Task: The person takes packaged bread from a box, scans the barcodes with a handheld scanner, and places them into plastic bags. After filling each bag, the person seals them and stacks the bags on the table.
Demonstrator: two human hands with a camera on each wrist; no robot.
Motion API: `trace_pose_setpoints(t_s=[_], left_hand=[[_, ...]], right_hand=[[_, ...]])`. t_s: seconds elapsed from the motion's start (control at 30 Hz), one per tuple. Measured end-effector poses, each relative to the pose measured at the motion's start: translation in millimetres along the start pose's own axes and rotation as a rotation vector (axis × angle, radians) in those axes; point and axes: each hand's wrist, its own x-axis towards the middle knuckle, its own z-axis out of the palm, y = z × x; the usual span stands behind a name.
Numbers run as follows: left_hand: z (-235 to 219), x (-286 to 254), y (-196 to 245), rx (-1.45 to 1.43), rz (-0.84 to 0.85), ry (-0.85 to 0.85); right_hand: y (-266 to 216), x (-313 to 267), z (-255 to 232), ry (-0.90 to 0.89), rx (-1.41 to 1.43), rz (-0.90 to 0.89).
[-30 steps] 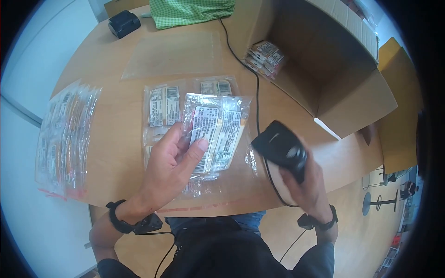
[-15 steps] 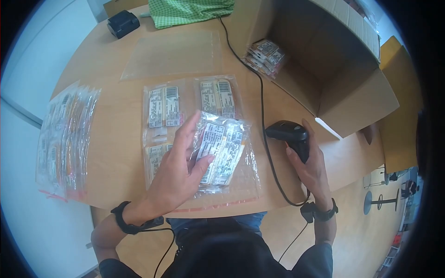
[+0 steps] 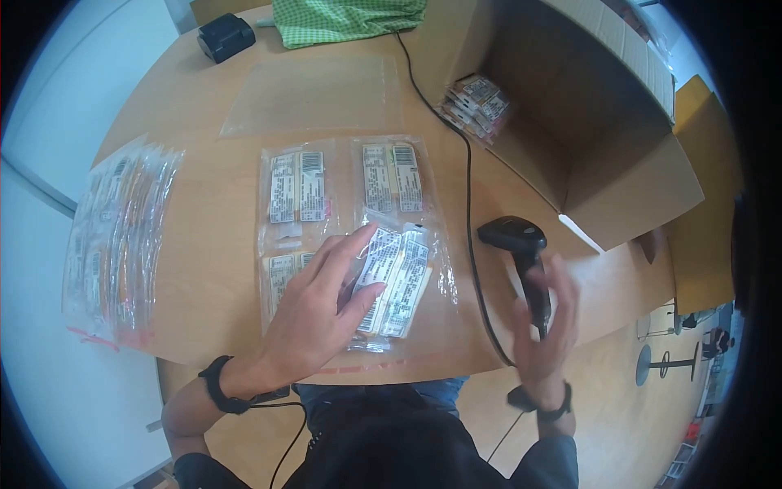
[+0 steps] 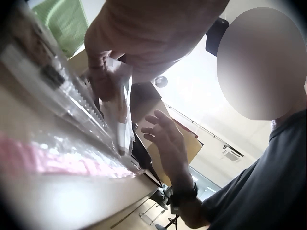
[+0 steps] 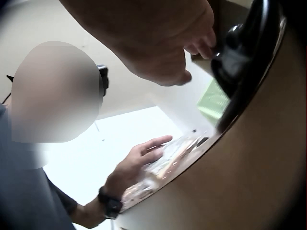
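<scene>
The left hand (image 3: 314, 318) pinches a clear packet of labelled cards (image 3: 393, 281) between thumb and fingers, over the lower right of a large clear bag (image 3: 346, 236) with several labelled packets in it. A black handheld scanner (image 3: 513, 235) lies on the table to the right, its cable beside it. Close by its handle is the right hand (image 3: 547, 326), fingers spread and slightly bent. In the right wrist view the scanner (image 5: 235, 62) is just past that hand's fingertips, with nothing gripped.
Filled clear bags (image 3: 122, 244) are piled at the table's left. Farther back lie a flat clear bag (image 3: 314, 94), a green checked cloth (image 3: 346, 20) and a black device (image 3: 226, 37). At right, an open cardboard box (image 3: 619, 179) on its side holds several packets (image 3: 481, 106).
The right hand has set the scanner down on the table and let go of it. The left hand has lowered its packet toward the large bag.
</scene>
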Motion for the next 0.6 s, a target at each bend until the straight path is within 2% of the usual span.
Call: trace_pose_setpoints(t_s=[0.03, 0.1, 0.13, 0.2, 0.3, 0.33, 0.37, 0.4, 0.43, 0.47, 0.6], left_hand=[[2, -1, -2, -0.070, -0.004, -0.001], [7, -2, -4, -0.136, 0.000, -0.018], [10, -3, -4, -0.231, 0.018, -0.002], [12, -2, -2, -0.327, 0.035, 0.017], [5, -2, 5, -0.216, 0.102, 0.076], [1, -3, 7, -0.332, 0.032, 0.063], [-2, -4, 8, -0.449, -0.039, 0.046], [-6, -5, 7, -0.452, -0.042, 0.050], [-12, -4, 4, -0.640, -0.084, 0.010], [-15, -4, 2, -0.828, -0.126, -0.030], [-20, -4, 5, -0.914, -0.176, -0.138]], right_hand=[[-12, 0, -1, -0.089, 0.076, -0.083], [-37, -1, 16, -0.271, 0.344, -0.015], [-41, 1, 22, -0.263, 0.343, -0.007], [-43, 9, 33, -0.415, 0.684, 0.120], [-35, 14, 36, -0.403, 0.730, 0.144], [-37, 17, 34, -0.323, 0.724, 0.117], [-34, 21, 30, -0.329, 0.724, 0.113], [-29, 25, 24, -0.314, 0.688, 0.066], [-26, 27, 20, -0.297, 0.653, 0.021], [-27, 27, 17, -0.283, 0.734, 0.134], [-20, 30, 18, -0.422, 0.823, 0.105]])
